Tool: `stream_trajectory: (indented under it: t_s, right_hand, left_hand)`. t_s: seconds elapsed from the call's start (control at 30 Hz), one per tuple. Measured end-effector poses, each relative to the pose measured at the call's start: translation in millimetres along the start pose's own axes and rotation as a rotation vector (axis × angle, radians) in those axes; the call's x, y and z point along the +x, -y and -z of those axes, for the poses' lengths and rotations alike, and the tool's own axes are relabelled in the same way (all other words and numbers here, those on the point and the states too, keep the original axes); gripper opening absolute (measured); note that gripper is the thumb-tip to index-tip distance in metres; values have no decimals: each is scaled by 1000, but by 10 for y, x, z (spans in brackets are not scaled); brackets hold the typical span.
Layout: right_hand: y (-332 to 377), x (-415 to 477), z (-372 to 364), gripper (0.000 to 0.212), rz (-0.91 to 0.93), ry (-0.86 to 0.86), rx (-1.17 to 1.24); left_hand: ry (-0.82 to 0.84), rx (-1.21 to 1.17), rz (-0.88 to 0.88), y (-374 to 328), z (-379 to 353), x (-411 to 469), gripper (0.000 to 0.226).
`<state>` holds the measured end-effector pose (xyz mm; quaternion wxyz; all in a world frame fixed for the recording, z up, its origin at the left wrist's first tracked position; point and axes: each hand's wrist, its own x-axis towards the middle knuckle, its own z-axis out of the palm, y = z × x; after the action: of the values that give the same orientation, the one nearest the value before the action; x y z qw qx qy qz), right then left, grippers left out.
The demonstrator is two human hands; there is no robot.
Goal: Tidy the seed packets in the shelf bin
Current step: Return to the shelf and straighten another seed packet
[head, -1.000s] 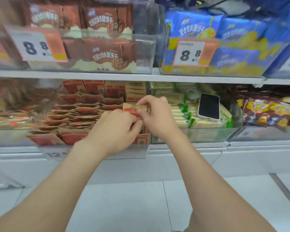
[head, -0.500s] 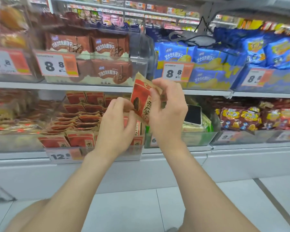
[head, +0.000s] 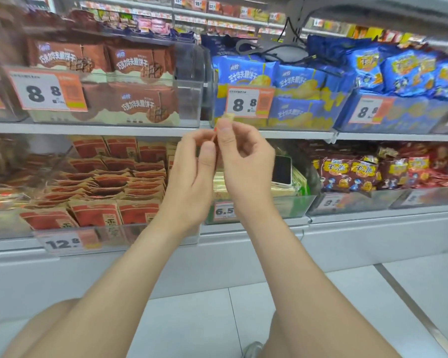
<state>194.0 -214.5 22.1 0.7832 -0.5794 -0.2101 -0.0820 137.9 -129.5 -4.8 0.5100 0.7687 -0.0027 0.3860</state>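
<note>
Mid-frame, the left hand [head: 193, 177] and right hand [head: 246, 164] pinch one seed packet [head: 228, 117] edge-on, fingers curled. It looks light, thin and crinkly, so it is probably best gripped across its flat faces.

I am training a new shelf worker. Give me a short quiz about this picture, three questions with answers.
1. True or false: the phone lies in the seed packet bin.
2. Which price is on the seed packet bin's front? A 6.5; B 12.8; C 8.8.
3. Which hand pinches the top of the raised seed packet?
Key: 1 false, it lies on the green packets in the next bin. 2 B, the 12.8 tag. 3 the right hand.
</note>
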Motion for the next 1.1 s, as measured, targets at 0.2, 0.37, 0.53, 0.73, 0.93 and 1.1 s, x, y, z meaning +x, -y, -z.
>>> stream_trajectory:
  t_s: [0.2,0.37,0.53,0.73,0.93,1.1]
  right_hand:
    - [-49,-115,16,30,-262,121,-20]
    - [-110,-211,-24,29,-321,162,-2]
    - [-168,-200,-104,21,-337,140,5]
    - [-202,-156,-125,27,-373,154,83]
    - [-108,-110,7,15,-368,398,-104]
    - [-132,-151,33,28,-338,476,-271]
  left_hand:
    - [-136,-307,270,-65,-100,-94,42]
    - [-191,-348,380,-11,-109,-148,37]
    - [-162,-338,423,52,25,-87,33]
    - [-103,-340,408,46,109,-37,33]
    - [-177,-576,582,41,219,-6,42]
    - [-194,-700,632,51,333,39,55]
